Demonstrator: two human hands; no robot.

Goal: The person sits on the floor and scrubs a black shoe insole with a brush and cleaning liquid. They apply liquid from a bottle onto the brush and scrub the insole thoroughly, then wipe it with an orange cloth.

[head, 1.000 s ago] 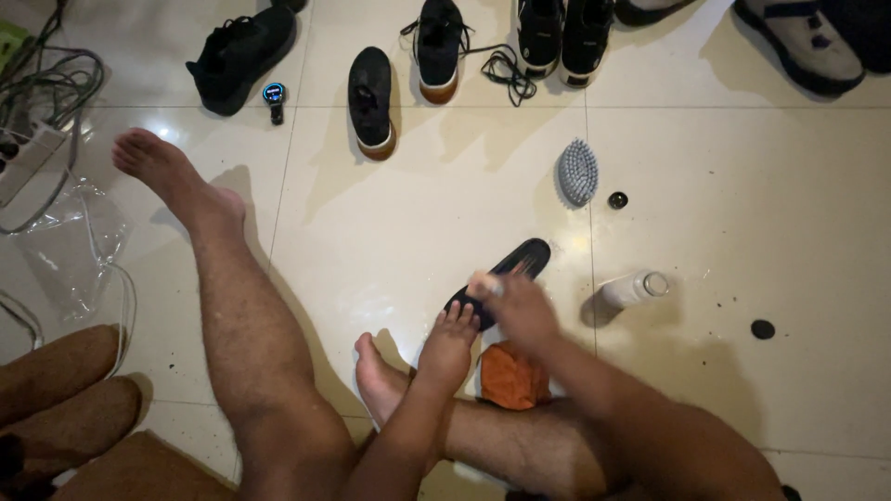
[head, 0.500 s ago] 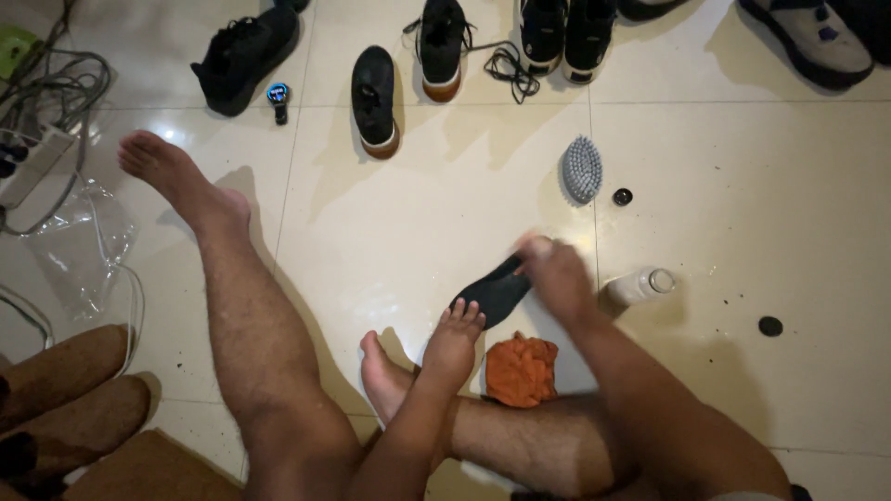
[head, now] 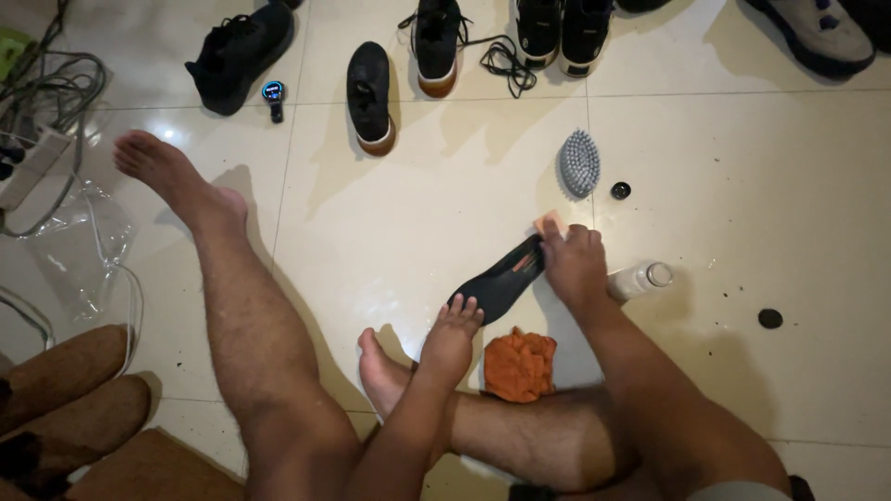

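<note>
Insole (head: 502, 279), black and slim, flat on the pale tiled floor (head: 390, 232) between the two hands, lying slantwise. Left hand (head: 451, 336) pressed down on its near end, fingers spread over the tip. Right hand (head: 573, 267) closed round a small peach-coloured block (head: 549, 224), probably a sponge or eraser, set against the far end of the insole; grip itself half hidden by the knuckles.

Orange cloth (head: 519, 365) bunched just beside the folded shin, near the insole. White bottle (head: 640, 278) on its side close behind the right wrist, partly covered by it. Grey bristle brush (head: 579, 163) and small black cap (head: 620, 190) further out, apart from the hands. Second dark cap (head: 769, 318) well off to the right.

Black shoes (head: 369, 95) in a loose row along the top edge, several cut off by the frame; laces (head: 506, 65) trailing between two. Cables (head: 46, 83) and clear plastic bag (head: 79, 246) at the left edge, brown slippers (head: 65, 390) in the lower left corner, only partly in view.

Bare outstretched leg (head: 232, 288) walling off the left side; open tile to the right of the bottle and ahead toward the brush.
</note>
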